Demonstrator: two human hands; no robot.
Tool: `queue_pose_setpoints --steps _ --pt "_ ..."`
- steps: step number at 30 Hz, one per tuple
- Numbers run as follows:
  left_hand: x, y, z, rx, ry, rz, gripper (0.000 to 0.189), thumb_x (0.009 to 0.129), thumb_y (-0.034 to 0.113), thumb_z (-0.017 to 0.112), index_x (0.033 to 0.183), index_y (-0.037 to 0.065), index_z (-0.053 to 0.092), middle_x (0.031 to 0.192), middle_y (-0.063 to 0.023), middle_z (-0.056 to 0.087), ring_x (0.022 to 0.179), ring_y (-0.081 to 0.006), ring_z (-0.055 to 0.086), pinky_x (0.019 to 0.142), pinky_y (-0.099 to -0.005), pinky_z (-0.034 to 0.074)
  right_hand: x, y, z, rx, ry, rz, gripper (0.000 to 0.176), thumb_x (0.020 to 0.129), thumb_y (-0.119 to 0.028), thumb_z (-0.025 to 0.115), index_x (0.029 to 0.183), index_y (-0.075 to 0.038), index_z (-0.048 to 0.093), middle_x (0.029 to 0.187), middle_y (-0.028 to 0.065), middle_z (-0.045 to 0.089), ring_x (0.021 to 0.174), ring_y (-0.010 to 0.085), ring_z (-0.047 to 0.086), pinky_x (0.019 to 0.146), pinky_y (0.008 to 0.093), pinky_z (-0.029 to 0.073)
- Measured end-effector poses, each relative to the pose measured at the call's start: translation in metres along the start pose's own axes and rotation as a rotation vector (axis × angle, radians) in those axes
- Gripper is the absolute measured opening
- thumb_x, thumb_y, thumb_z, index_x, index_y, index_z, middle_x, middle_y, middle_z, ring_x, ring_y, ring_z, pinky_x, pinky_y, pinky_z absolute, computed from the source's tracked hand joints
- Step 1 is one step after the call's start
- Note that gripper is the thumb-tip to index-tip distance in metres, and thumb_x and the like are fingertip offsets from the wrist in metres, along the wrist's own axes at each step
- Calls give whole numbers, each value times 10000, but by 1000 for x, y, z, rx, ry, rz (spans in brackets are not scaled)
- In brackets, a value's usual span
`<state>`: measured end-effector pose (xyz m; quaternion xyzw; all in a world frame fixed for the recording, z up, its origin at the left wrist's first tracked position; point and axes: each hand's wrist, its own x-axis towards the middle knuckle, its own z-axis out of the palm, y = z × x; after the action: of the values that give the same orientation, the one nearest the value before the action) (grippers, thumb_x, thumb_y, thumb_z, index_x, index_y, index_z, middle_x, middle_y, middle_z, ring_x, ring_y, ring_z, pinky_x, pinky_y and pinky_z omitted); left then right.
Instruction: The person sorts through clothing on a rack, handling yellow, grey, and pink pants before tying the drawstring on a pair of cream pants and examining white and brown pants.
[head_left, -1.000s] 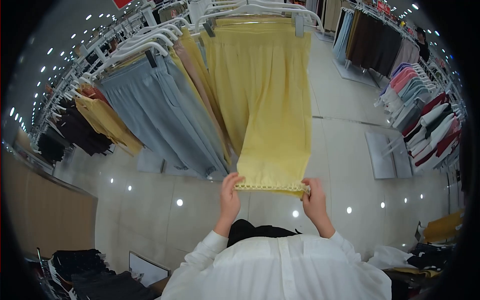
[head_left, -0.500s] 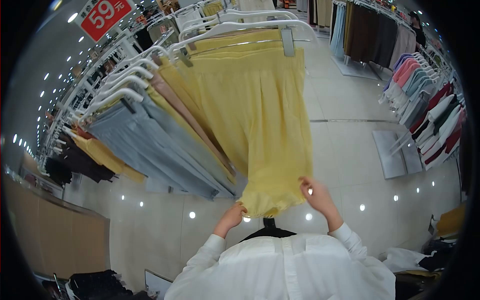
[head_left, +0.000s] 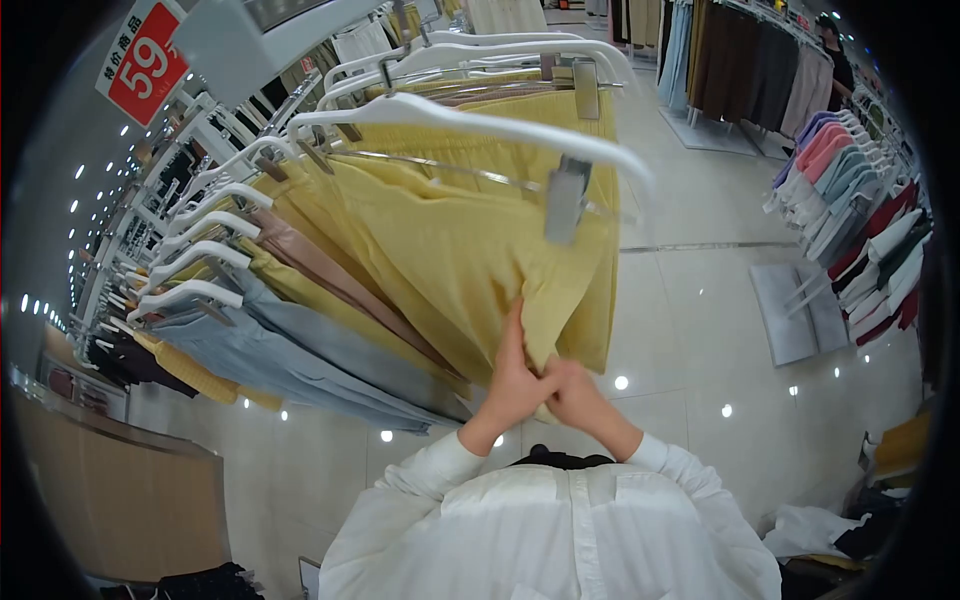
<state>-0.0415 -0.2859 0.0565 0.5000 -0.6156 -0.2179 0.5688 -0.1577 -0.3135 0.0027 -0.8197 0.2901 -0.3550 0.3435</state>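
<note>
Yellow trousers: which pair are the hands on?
The frontmost pair, clipped to the nearest white hanger; other yellow trousers hang behind or beside it.

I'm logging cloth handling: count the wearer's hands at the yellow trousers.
2: left hand against the yellow trousers; right hand just right of it. Neither is hidden, though some fingers are.

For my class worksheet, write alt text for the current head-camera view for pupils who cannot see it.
A bare left hand and right hand are close together at yellow cloth trousers clipped to a white hanger. Pale blue-grey cloth trousers hang at picture left, below a red-and-white rectangular sign reading 59.
</note>
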Motion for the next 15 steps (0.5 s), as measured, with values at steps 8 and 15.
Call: queue_pose_setpoints --steps 8,15 --pt "13 -46 13 -263 252 -314 412 777 -38 453 1185 -22 400 1064 -94 529 962 -144 505 827 -255 399 19 28 -48 -22 85 -174 339 709 -13 571 1045 -42 536 858 143 584 814 316 548 707 360 439" --pt "31 -50 64 -192 489 -352 543 788 10 528 1261 10 261 1138 -102 442 1026 -163 454 860 -277 379 89 77 -123 54 308 -71 561 738 -33 562 1248 25 333 1253 184 386 1177 263 369 931 329 326"
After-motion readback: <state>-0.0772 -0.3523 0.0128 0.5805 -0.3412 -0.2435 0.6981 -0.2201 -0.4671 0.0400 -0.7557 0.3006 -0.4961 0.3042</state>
